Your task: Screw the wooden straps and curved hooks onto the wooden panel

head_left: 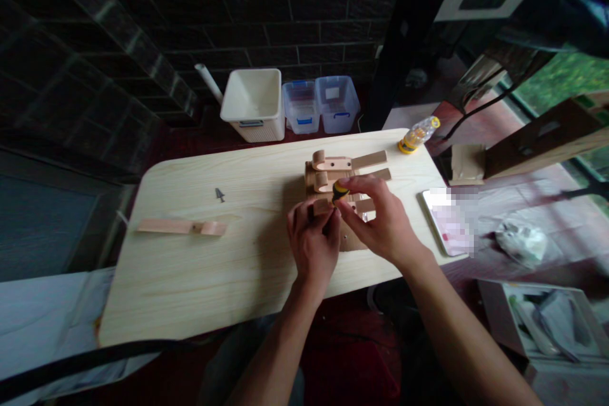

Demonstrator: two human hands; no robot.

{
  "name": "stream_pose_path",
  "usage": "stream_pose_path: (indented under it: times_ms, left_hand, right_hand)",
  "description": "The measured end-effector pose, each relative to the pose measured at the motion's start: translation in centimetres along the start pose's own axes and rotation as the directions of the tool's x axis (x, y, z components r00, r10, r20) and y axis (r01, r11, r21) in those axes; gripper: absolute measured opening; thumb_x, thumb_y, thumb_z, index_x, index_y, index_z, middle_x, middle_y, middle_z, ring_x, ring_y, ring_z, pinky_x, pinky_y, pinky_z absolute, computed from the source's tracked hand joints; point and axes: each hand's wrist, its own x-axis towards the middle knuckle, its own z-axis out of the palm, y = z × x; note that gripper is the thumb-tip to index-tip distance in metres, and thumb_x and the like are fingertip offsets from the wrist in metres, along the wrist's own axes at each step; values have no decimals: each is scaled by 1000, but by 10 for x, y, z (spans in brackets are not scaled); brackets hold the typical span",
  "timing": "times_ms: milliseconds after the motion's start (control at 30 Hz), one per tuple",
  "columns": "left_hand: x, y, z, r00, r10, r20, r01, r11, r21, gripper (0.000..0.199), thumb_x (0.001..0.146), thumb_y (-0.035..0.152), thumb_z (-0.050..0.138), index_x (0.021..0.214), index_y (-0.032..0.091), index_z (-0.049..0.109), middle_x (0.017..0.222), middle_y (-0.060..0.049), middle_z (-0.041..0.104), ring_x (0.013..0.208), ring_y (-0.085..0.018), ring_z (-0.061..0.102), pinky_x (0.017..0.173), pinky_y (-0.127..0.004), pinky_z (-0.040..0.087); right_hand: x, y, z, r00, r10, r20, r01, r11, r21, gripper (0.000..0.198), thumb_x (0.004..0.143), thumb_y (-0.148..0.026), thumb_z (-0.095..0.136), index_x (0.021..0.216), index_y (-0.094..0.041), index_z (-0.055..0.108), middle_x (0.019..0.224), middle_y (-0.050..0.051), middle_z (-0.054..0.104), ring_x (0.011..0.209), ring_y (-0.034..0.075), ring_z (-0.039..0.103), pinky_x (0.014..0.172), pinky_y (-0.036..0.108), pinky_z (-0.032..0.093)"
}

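A screwdriver (339,191) with a short yellow-and-black handle is in my right hand (392,219), gripped by the fingertips over a wooden assembly (311,170). Just below the handle, the fingers of my left hand (311,244) are closed, thumb and forefinger pinched at the nearest hooked piece; what lies between them is hidden. Several wooden hooked pieces (330,163) with dark holes lie side by side across the assembly. Farther left on the table rest a loose wooden hooked piece (178,227) and a few dark screws (219,194).
The pale wooden table (190,292) has a clear bottle with a yellow base (419,134) at its far right corner and a white-edged tablet-like object (435,216) at its right edge. Behind it stand a white bin (252,104) and clear boxes (318,104). An open carton (547,323) sits lower right.
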Motion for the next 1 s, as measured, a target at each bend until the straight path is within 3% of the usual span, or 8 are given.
stream_pose_path:
  times_ms: [167,333,600,767,1000]
  left_hand:
    - [0,0,1,1000,0,-11,0,1000,11,19,103,29,65,108,26,82,119,-12,73,118,-29,63,108,-47,50]
    - [0,0,0,1000,10,-4,-10,1000,0,21,103,29,64,115,26,81,116,-12,74,118,-30,63,107,-48,50]
    - [0,0,-1,1000,11,14,-11,1000,20,19,104,28,65,112,24,82,121,-13,74,118,-30,62,107,-48,50]
    - [-1,-2,0,1000,12,6,-12,1000,19,17,103,27,67,109,22,82,119,-13,74,117,-31,62,108,-48,50]
    - [-1,-2,1,1000,7,3,-7,999,31,18,103,27,66,109,23,82,117,-13,74,115,-31,62,105,-49,51]
  right_hand:
    - [-1,-5,0,1000,-3,9,3,1000,29,38,102,-15,67,137,-28,60,127,7,79,121,24,77,100,40,68]
    - [-2,-8,-1,999,29,37,-31,999,41,34,104,-16,65,136,-28,60,127,6,80,118,21,79,97,35,69]
    - [0,1,1,999,-32,-44,32,999,1,34,101,-15,70,131,-28,61,114,5,80,109,21,80,91,36,70]
    - [2,-8,0,999,-30,16,29,998,47,35,100,-12,69,130,-27,58,128,10,77,125,24,76,100,39,67]
    - [0,-9,3,999,-34,15,33,999,35,35,101,-11,68,130,-28,58,118,6,79,111,20,79,92,34,68]
